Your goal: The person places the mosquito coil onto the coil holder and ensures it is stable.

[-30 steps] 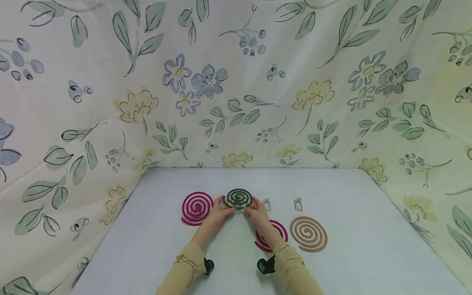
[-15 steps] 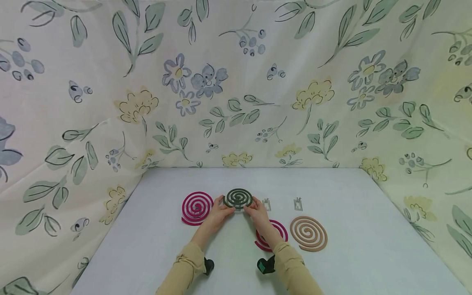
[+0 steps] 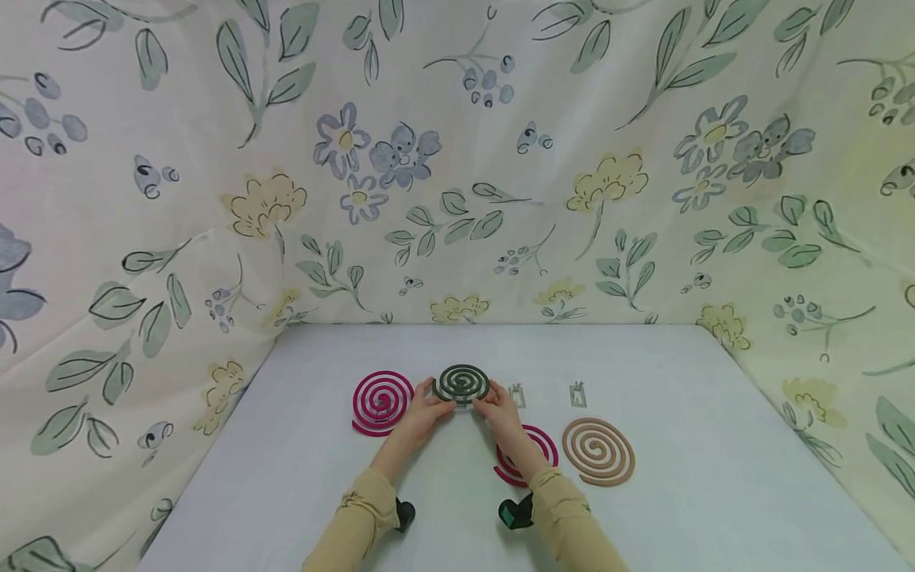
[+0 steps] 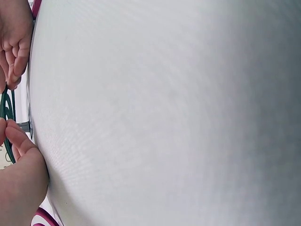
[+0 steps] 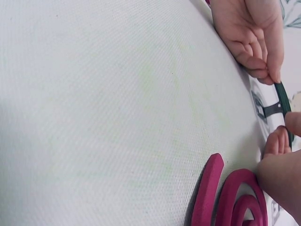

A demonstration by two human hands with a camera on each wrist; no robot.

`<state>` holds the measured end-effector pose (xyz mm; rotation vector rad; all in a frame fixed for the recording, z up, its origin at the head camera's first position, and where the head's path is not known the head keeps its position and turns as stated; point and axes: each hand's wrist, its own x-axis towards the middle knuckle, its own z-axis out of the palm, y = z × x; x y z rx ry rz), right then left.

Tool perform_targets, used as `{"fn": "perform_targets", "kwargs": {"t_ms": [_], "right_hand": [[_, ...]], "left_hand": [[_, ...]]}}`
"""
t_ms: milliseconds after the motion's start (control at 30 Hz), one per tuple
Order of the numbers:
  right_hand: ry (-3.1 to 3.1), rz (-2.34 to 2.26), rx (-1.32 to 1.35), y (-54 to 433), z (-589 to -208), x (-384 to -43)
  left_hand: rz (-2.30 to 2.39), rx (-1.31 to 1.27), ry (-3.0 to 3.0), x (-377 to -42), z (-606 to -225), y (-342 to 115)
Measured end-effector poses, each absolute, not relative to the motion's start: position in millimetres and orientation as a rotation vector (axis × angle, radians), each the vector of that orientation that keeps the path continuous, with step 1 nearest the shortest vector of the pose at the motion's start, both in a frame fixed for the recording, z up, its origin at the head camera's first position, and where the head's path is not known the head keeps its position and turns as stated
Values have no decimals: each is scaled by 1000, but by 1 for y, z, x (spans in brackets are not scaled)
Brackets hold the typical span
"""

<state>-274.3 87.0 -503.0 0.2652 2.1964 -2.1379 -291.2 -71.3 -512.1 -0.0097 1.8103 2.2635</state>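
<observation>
A dark green mosquito coil [image 3: 463,382] lies level at the middle of the table, raised on a small metal stand [image 5: 273,109]. My left hand [image 3: 426,416] pinches the coil's left edge between thumb and fingers. On the opposite edge my right hand [image 3: 503,415] pinches it the same way. In the right wrist view the stand's upright reaches the coil's underside; whether it is hooked into the coil I cannot tell. Beside my left hand is a magenta mosquito coil [image 3: 384,400], with a stand showing through its rings. Another magenta coil [image 5: 205,197] lies partly hidden under my right forearm.
A tan mosquito coil [image 3: 596,447] lies flat at the right. Behind it sits a metal stand [image 3: 577,396], and a second stand [image 3: 517,396] is just right of my right hand. The white table [image 3: 322,492] ends at a floral cloth [image 3: 457,238].
</observation>
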Motion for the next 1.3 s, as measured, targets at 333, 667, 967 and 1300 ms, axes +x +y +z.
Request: {"fn": "perform_targets", "kwargs": {"t_ms": [333,667,967,1300], "right_hand": [[2187,-2145,273,87,-502,-275],[2155,-2180,269,86,-503,-276],[2165,-2181,282,87,-505,-275],[2156,-2191,309,87,-505,-277]], "left_hand": [[2253,-18,1808,-291,-511,-72],[2210,-13,1840,-290,-511,-73],[2245,9,1811,-289,-511,-73],[2243,30,1804,-290,-512,-74]]}}
